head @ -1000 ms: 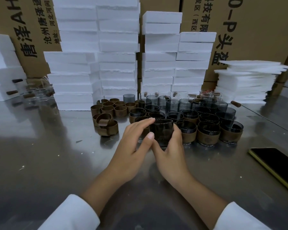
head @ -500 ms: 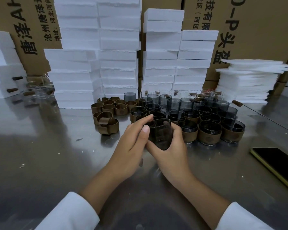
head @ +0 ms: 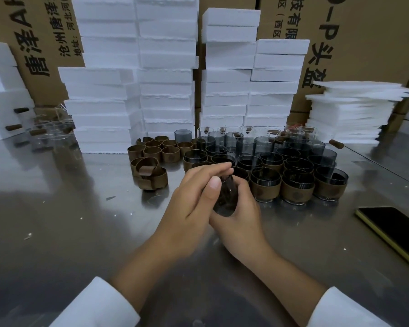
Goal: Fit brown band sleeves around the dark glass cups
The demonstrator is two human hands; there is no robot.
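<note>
My left hand [head: 189, 204] and right hand [head: 242, 217] are hiding most of the blurred cup [head: 226, 197]; the right edge is cutting off the phone [head: 392, 226].

Both hands on one dark glass cup [head: 226, 197], tilted.
Left hand [head: 194, 197] pinches it, thumb on the glass; right hand [head: 242, 217] curls round it. Loose brown band sleeves [head: 156, 149] behind-left, sleeved cups [head: 295, 187] behind-right, phone [head: 392, 230] far right.

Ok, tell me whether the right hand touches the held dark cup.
Touching: the head view shows the right hand curled round the dark glass cup, with no gap.
</note>
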